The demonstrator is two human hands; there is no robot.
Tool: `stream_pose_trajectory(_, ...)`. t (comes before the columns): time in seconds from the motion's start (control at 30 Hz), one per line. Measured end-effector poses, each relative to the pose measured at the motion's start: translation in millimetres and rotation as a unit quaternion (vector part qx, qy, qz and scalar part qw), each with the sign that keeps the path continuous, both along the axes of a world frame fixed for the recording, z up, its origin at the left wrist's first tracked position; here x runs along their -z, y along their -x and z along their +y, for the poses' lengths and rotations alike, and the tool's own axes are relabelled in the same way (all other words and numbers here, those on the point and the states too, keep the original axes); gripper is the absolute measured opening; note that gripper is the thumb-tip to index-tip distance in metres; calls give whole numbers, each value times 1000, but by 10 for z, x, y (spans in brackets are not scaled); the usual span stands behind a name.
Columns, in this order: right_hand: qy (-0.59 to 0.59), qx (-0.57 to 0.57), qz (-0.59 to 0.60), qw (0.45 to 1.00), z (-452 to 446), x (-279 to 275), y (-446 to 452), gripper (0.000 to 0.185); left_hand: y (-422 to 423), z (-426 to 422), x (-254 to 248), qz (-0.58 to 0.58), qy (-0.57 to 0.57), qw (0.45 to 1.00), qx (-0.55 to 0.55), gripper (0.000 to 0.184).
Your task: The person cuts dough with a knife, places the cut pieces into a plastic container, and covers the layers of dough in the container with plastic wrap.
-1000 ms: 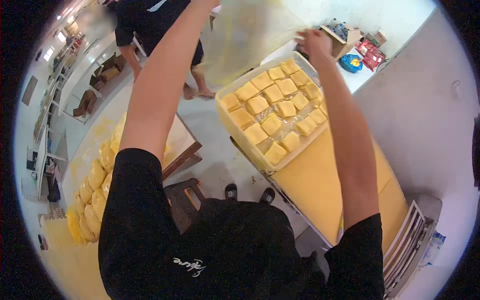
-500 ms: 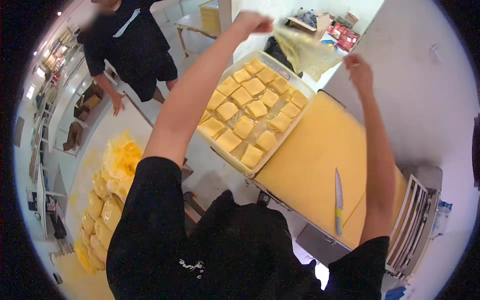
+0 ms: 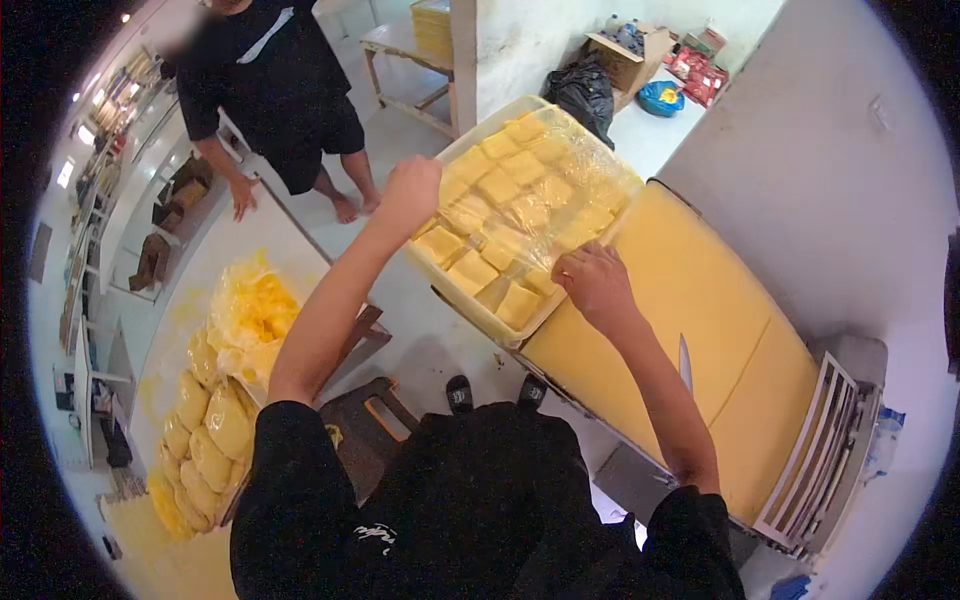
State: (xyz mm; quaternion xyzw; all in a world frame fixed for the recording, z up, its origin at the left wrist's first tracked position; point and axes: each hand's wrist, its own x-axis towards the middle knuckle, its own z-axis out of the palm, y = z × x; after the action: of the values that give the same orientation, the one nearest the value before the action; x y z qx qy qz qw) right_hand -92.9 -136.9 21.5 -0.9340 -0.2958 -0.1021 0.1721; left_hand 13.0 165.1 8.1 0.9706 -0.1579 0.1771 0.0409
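Note:
A clear plastic sheet (image 3: 565,180) lies over most of the yellow square dough pieces (image 3: 468,272) in a pale plastic tub (image 3: 462,312). My left hand (image 3: 413,192) is closed on the sheet at the tub's left side. My right hand (image 3: 597,283) pinches the sheet's near right part, over the tub's right edge. The front pieces show uncovered. Right of the tub, a long slab of yellow dough (image 3: 690,270) covers a work surface, with a knife (image 3: 685,362) on it, partly behind my right forearm.
Another person (image 3: 285,100) stands at the upper left, one hand on a pale table (image 3: 215,245) that bears rounded dough lumps (image 3: 212,440) and a plastic bag (image 3: 258,312). A stool (image 3: 375,425) is by my feet. A metal rack (image 3: 805,450) adjoins the slab; a black bag (image 3: 583,95) lies behind the tub.
Both hands have come down toward me from beyond the tub, bringing the plastic sheet over the dough pieces. Previously it hung in the air behind the tub.

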Motion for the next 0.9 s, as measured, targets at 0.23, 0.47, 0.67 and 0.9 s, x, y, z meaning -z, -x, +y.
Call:
stream_pose_trajectory(0.23,115,-62,101,986,290,-24,152,7,550,-58,-246,105,-183,975,-72,15)
stream_pose_trajectory(0.47,227,-81,185,953,406,-165,221,16,550,-68,-307,82,-222,970,-54,14)
stream_pose_trajectory(0.67,23,6,273,962,7,-434,-91,23,-265,-547,-478,99,-38,994,-3,21)
stream_pose_trajectory(0.9,157,304,38,939,-359,-183,-694,27,-1270,-1247,-26,95,98,990,-42,37)
